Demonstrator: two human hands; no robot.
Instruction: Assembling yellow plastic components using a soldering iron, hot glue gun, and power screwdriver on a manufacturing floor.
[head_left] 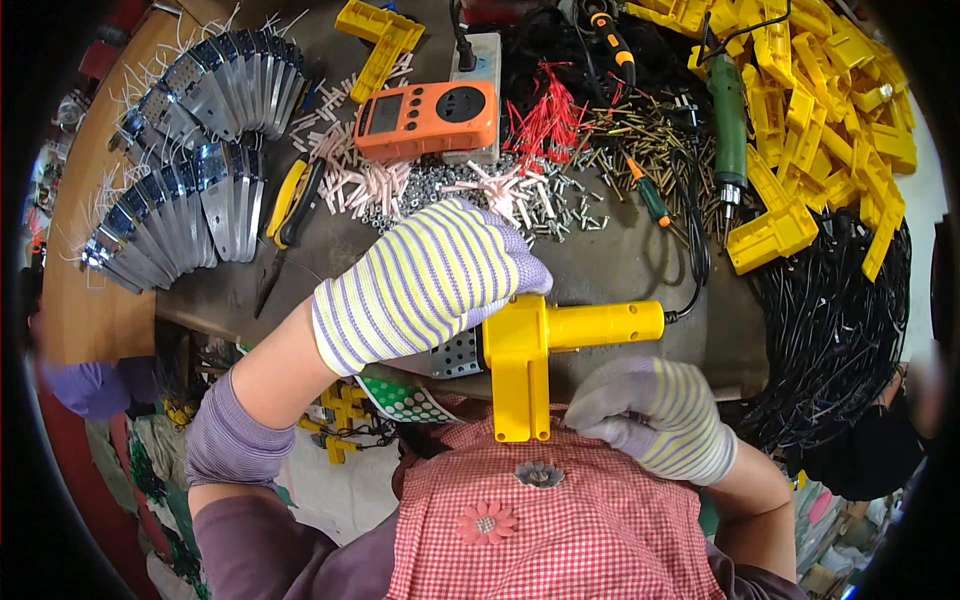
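Note:
My left hand (425,285), in a yellow-and-purple striped glove, is closed over the left end of a yellow L-shaped plastic tool body (535,350) with a perforated metal plate (458,355) showing under it. The tool's barrel points right, and a black cord (690,290) runs from its tip. My right hand (650,415), gloved the same way, is curled at the lower handle of the yellow body, fingertips touching it near my red checked apron (560,520).
An orange meter (425,120) sits at the back. Screws and pink-white sleeves (440,190) lie scattered in front of it. Fanned metal plates (190,190) are at left, a pile of yellow housings (830,110) and a green electric screwdriver (730,120) at right, black cables (830,340) beside them.

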